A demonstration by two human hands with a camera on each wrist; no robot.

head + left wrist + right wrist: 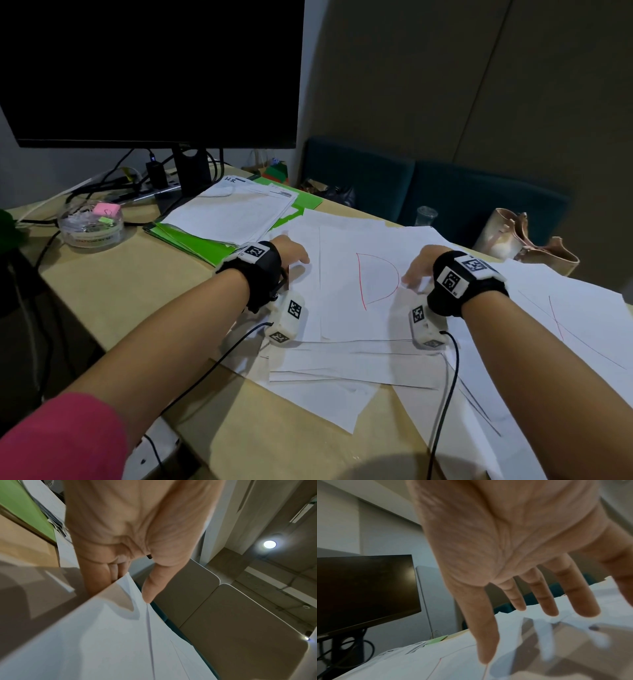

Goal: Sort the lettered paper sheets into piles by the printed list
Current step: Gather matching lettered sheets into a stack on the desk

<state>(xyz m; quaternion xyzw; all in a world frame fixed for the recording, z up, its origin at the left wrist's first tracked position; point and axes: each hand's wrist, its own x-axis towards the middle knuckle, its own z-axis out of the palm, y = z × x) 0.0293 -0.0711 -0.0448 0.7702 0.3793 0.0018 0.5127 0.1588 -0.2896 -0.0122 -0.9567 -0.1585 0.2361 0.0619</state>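
A white sheet with a red letter D [376, 281] lies on top of several overlapping white sheets in the middle of the table. My left hand [294, 255] is at the left side of this pile. In the left wrist view its thumb [150, 588] lies on top of a white sheet [111, 642] and its fingers [102, 580] reach under that sheet's edge, pinching it. My right hand [416, 274] is just right of the D, fingers [544, 601] straight and spread low over the paper [419, 666], holding nothing. Another sheet with red and dark strokes [565, 318] lies at the right.
A stack of printed papers [233, 212] rests on green folders [191, 241] behind my left hand. A dark monitor [150, 68], cables and a clear stationery tub [90, 222] stand at the back left. Teal seats [445, 192], a plastic cup [425, 216] and a beige bag [507, 236] are beyond the table's far edge.
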